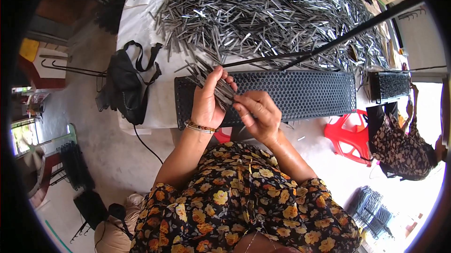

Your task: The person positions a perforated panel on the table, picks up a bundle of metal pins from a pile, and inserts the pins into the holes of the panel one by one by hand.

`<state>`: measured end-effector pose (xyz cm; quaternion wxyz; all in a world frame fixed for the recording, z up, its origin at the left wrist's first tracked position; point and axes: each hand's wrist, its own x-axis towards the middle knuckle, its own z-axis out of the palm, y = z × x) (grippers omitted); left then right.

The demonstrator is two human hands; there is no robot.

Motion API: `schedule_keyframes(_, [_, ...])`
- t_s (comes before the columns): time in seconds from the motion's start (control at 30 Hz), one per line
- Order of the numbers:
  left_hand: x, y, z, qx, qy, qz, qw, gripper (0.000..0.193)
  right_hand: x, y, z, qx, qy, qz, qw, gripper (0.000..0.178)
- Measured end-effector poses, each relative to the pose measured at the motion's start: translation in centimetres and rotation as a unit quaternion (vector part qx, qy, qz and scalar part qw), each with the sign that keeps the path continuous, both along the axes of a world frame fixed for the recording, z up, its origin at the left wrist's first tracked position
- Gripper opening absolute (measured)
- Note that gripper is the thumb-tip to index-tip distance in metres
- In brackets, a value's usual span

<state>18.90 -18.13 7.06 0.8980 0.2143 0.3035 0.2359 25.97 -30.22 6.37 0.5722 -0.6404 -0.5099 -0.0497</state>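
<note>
A loose bundle of thin dark strips point(224, 94) lies in my left hand point(207, 99), the thumb pressed along it and the fingers curled round. Bead bracelets circle that wrist. My right hand point(260, 116) is closed in a pinch at the bundle's lower right end; what its fingertips hold is too small to make out. Under and behind both hands stands a long black panel point(300, 94) covered with round holes, at the near table edge. Beyond it spreads a big heap of the same dark strips point(263, 15), some shining in the light.
A black bag point(129, 84) with straps lies on the white-covered table point(157, 105) at left. A dark bar point(357, 30) slants over the heap. At right are a red plastic stool point(348, 135), another person in patterned clothes point(401, 142) and a second perforated panel point(389, 85).
</note>
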Motion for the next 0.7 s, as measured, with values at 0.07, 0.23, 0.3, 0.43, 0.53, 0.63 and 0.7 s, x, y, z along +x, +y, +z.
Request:
schedule_keyframes(0.07, [-0.3,-0.6,-0.9,-0.062,-0.015,-0.003,0.998,0.019,-0.3,-1.5,-0.3,-0.013,-0.050,-0.004,0.999,0.023])
schedule_keyframes(0.23, [-1.0,-1.8,-1.1,-0.071,-0.033,-0.015,0.997,0.015,-0.2,-4.2,0.3,0.018,0.006,-0.069,0.997,0.010])
schedule_keyframes(0.3, [-1.2,-2.3,-0.3,-0.024,0.062,-0.071,0.995,0.018,0.2,-4.9,1.7,0.036,0.250,-0.100,0.962,0.012])
schedule_keyframes(0.43, [-3.1,-3.6,-0.1,0.008,0.042,-0.228,0.973,0.023,4.9,-4.9,-0.3,-0.071,0.242,-0.185,0.950,0.013])
schedule_keyframes(0.53, [-4.4,-4.9,-1.2,0.008,0.039,-0.297,0.954,0.028,6.8,-4.4,-1.9,-0.145,0.168,-0.219,0.950,0.011])
schedule_keyframes(0.63, [-5.4,-5.6,-1.7,0.005,0.045,-0.319,0.947,0.031,7.5,-3.8,-2.6,-0.143,0.128,-0.209,0.959,0.011])
schedule_keyframes(0.7, [-6.0,-5.6,-1.9,-0.017,0.056,-0.329,0.942,0.032,7.6,-3.3,-2.8,-0.139,0.044,-0.189,0.971,0.011])
